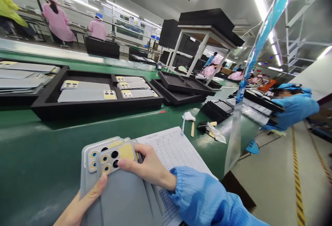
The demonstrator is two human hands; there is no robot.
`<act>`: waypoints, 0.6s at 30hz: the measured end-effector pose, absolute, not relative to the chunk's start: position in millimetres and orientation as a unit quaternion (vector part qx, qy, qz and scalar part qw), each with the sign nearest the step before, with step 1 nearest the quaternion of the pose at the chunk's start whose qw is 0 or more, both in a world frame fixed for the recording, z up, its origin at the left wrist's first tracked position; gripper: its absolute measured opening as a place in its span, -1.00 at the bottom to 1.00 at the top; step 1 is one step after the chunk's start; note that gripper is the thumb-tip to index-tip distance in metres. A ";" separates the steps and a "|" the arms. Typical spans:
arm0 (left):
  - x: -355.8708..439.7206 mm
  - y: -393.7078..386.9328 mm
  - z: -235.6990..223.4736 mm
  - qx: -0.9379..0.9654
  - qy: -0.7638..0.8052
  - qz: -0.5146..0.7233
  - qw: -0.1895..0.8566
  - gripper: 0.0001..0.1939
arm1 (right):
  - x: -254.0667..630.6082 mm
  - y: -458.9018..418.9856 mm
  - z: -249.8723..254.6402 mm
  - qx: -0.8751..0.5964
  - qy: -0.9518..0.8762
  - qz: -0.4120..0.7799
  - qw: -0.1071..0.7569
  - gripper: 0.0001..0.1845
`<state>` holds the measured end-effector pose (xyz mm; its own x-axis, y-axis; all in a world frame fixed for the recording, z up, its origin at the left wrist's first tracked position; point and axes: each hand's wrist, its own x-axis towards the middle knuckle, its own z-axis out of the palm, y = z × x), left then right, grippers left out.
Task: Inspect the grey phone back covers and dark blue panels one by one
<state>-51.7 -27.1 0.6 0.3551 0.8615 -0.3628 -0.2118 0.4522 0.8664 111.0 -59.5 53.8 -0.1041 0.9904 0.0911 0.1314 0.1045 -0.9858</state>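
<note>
Left hand [84,201] clasps grey panels [121,198], right hand [149,167] above it pinches their top end, likely steadying the loose stack.

Panels [124,198] are showing grey and yellow, the sleeve [207,198] blue, the table [38,163] green, the tape [297,184] yellow-and-black stripes.

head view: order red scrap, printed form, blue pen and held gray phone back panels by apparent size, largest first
1. gray phone back panels
2. printed form, partly covered
3. blue pen
4. red scrap
</note>
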 end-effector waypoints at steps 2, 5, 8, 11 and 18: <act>-51.5 -37.7 12.6 0.332 0.449 0.357 0.749 -0.02 | 111.2 -59.4 53.7 -0.492 -0.582 0.456 0.461 -0.75; -53.9 -54.9 34.2 0.216 0.474 0.263 0.812 -0.19 | 112.5 -58.2 54.0 -0.501 -0.578 0.451 0.460 -0.75; -56.2 -65.3 45.1 0.194 0.414 0.276 0.846 -0.21 | 115.8 -55.9 54.6 -0.511 -0.567 0.452 0.461 -0.75; -58.5 -67.4 43.9 0.207 0.371 0.305 0.852 -0.27 | 121.1 -54.4 56.7 -0.517 -0.542 0.469 0.469 -0.75; -59.2 -69.3 40.9 0.215 0.373 0.295 0.853 -0.50 | 138.6 -47.6 63.8 -0.524 -0.467 0.433 0.566 -0.74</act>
